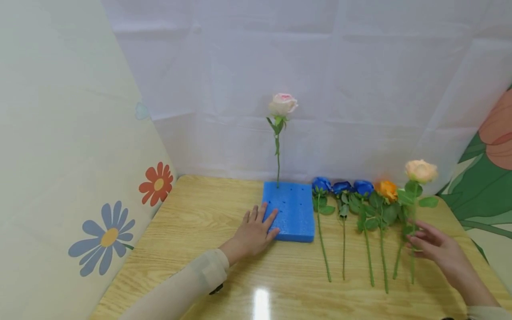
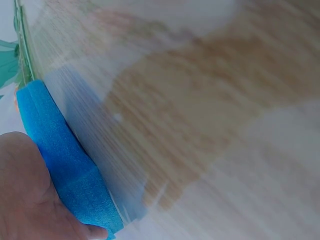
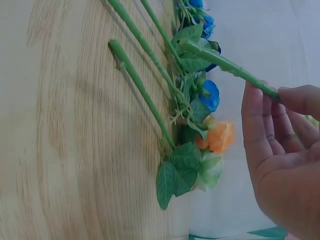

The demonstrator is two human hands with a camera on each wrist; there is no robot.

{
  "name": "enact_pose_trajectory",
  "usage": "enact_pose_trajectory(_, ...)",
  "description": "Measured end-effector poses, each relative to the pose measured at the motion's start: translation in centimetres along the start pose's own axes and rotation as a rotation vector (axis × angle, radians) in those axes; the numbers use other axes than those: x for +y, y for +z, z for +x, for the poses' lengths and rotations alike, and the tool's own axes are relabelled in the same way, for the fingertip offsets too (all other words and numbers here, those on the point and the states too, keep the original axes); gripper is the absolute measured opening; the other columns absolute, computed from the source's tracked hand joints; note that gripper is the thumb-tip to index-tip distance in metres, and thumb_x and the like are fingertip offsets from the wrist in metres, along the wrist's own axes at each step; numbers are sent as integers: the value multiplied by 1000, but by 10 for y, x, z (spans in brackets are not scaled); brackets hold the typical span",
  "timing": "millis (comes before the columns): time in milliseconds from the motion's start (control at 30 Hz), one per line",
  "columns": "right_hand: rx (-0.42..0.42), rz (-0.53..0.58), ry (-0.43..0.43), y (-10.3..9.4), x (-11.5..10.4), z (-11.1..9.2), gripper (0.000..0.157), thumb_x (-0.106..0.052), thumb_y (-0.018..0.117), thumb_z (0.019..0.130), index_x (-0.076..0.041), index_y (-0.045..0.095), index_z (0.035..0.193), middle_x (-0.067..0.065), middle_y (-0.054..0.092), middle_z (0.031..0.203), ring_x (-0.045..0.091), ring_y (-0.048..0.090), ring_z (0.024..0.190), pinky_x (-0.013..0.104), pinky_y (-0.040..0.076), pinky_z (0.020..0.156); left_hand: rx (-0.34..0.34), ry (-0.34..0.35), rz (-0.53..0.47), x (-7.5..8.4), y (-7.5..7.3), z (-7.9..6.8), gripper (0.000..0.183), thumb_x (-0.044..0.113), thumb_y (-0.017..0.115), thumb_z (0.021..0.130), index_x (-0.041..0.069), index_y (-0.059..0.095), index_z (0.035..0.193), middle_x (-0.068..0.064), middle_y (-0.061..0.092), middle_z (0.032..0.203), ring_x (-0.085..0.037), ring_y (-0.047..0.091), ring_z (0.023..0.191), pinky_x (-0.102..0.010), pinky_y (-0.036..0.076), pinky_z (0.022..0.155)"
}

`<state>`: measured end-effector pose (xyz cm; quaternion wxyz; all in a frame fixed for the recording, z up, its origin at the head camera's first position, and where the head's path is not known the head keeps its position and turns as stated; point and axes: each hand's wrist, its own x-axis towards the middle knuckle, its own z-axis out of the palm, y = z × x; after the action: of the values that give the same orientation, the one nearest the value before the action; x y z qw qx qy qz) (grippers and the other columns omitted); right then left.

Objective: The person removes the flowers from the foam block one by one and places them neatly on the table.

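Note:
My left hand (image 1: pixel 254 232) lies with fingers spread over the left edge of a blue foam block (image 1: pixel 296 222), and the left wrist view shows the palm against its side. A pale pink rose (image 1: pixel 283 104) stands upright in the block's back left part, among several small holes. Between thumb and fingers, my right hand (image 1: pixel 434 246) pinches the green stem (image 3: pixel 225 64) of a peach rose (image 1: pixel 421 171). That rose is held upright, bloom on top, and its stem's lower end shows in the right wrist view.
Right of the block lie three blue roses (image 1: pixel 321 184), an orange rose (image 1: pixel 386 190) and a whitish rose (image 3: pixel 210 172), stems toward me. A white cloth (image 1: pixel 240 80) hangs behind the wooden table (image 1: pixel 192 213). Painted flowers (image 1: pixel 109 238) decorate the side panels.

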<state>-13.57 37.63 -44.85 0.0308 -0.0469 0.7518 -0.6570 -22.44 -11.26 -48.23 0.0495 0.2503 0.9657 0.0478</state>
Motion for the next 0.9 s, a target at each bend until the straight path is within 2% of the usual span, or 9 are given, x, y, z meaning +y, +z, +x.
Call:
enact_pose_trajectory(200,-21,8,3,-14,5,-2,53,1,53,104,-45,54,131,-11,69,107,5,70,93,27,60,74,-11,-12,3,0,1,0,67,56,21,108,22,11,165,-19,1,169,-48,12,152,-62,17,120)
enact_pose_trajectory(300,-11,-38,22,-19,8,-3,52,-2,54,104,-42,54,136,-12,69,107,5,69,93,27,60,73,-5,-14,-4,0,0,0,67,56,21,108,22,11,165,-19,1,169,-48,13,152,-62,18,120)
enact_pose_trajectory(367,13,-101,46,-21,9,-3,52,-6,56,104,-36,49,146,-14,69,106,4,69,92,27,59,73,-6,-14,-3,1,0,-1,67,56,21,108,22,11,165,-19,1,169,-48,13,152,-62,18,120)
enact_pose_trajectory(467,50,-201,89,-24,11,-3,61,-12,59,104,-15,33,159,-18,67,104,2,69,91,27,60,73,-6,-10,-3,1,-2,-1,66,55,22,109,21,13,165,-20,2,169,-49,13,152,-62,18,120)
enact_pose_trajectory(533,63,-259,117,-25,12,-4,70,-15,59,104,1,21,160,-20,65,104,0,68,91,27,60,73,-1,-6,-1,1,-3,-1,66,54,23,109,20,15,164,-21,4,169,-49,15,151,-62,20,119)
enact_pose_trajectory(633,66,-310,145,-29,14,-4,74,-17,58,105,12,13,157,-19,62,104,-4,66,92,28,59,74,15,4,-5,2,-5,-3,65,53,27,109,18,19,164,-23,8,168,-50,18,150,-63,21,119)
enact_pose_trajectory(733,66,-320,162,-34,16,-4,75,-18,58,105,11,13,157,-18,62,103,-6,65,92,28,59,75,9,3,3,3,-6,-3,65,53,26,109,18,19,164,-23,8,168,-50,18,150,-62,22,119)
enact_pose_trajectory(900,68,-271,181,-42,18,-4,70,-15,59,104,-3,19,161,-19,65,103,-2,67,92,27,59,74,-6,-9,12,3,-6,-2,66,55,23,109,20,15,164,-21,6,168,-49,16,151,-62,20,119)
